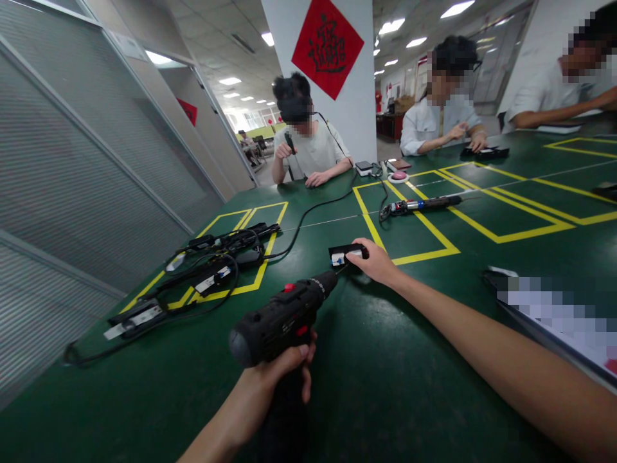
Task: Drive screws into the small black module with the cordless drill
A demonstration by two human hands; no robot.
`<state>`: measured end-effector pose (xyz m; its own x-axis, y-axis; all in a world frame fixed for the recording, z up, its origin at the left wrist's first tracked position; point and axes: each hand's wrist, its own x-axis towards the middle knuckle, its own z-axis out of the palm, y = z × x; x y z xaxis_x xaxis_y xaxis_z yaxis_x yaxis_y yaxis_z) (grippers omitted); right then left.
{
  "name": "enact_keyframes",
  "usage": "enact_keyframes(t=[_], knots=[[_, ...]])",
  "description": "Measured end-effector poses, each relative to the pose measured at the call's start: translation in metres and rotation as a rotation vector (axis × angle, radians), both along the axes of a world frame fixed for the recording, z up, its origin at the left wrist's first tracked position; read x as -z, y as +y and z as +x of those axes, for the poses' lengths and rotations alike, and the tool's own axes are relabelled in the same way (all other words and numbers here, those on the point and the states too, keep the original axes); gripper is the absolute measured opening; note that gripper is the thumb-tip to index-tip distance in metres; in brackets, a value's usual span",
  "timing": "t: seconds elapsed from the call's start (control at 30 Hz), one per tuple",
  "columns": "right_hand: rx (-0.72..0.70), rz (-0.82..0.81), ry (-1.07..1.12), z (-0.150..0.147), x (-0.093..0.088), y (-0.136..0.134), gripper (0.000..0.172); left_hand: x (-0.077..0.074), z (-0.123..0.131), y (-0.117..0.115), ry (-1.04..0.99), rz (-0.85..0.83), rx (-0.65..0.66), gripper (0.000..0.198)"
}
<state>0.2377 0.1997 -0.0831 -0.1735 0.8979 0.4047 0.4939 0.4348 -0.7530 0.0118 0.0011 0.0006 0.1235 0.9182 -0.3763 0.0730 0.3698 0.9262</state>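
Note:
My left hand [270, 386] is wrapped round the grip of a black cordless drill [284, 315] with a red button, its nose pointing away toward a small black part [344, 253]. The part has a white and blue label and lies on the green table [385, 373]. My right hand [378, 260] reaches out over the table and holds that black part down, with its fingers closed on it. The drill's tip sits just short of the part.
A pile of black adapters with cables [202, 276] lies at the left inside yellow floor-tape boxes. An electric screwdriver [424, 204] rests further back. Three other people sit at the far side. A blurred sheet [559, 315] lies at the right.

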Motion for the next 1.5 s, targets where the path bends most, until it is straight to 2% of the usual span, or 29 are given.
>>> enact_keyframes(t=[0.87, 1.13, 1.5], knots=[[0.004, 0.016, -0.014, -0.0004, -0.0005, 0.0002, 0.036, 0.0039, -0.0040, 0.0020, -0.017, -0.003, 0.058, 0.032], [0.000, 0.013, -0.017, 0.0003, -0.0007, -0.0007, 0.037, -0.0022, -0.0024, -0.0002, -0.008, -0.013, 0.070, 0.030], [0.006, 0.001, -0.020, -0.0001, -0.0019, -0.0009, 0.037, 0.0064, -0.0041, 0.0020, -0.018, -0.016, 0.030, 0.032]])
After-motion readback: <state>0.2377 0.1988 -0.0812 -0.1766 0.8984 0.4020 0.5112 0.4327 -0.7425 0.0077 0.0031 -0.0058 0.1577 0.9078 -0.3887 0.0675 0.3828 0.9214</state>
